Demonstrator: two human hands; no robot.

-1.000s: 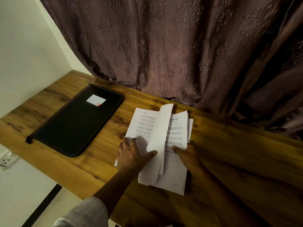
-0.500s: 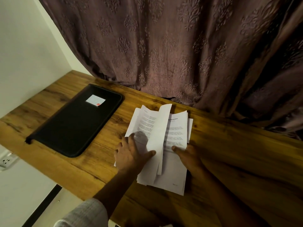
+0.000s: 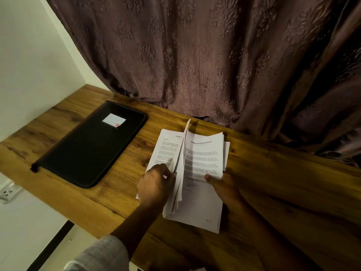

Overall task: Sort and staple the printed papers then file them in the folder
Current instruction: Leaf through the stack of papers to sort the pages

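Nearest to me is my grey sleeve (image 3: 101, 255), and from it my left hand (image 3: 156, 184) reaches to the printed papers (image 3: 203, 204), which lie on the wooden table (image 3: 283, 188) directly in front of me. This hand pinches a bundle of lifted sheets (image 3: 181, 165) between thumb and fingers and stands them on edge, like an open book. I think this is so that I can read the page on each side and decide which sheets belong together. My right hand (image 3: 226, 189) is at the right edge of the pile. Its thumb presses flat on the top page, probably to stop the pile from sliding, but its other fingers are hidden, so I cannot tell if they curl under. The sorting seems to be at an early step, and no stapler is in view. Farther to the left lies the black folder (image 3: 91, 147), closed, with a white label (image 3: 113, 120), well apart from the papers, which leaves room for sorting. Behind everything hangs a brown curtain (image 3: 195, 55).
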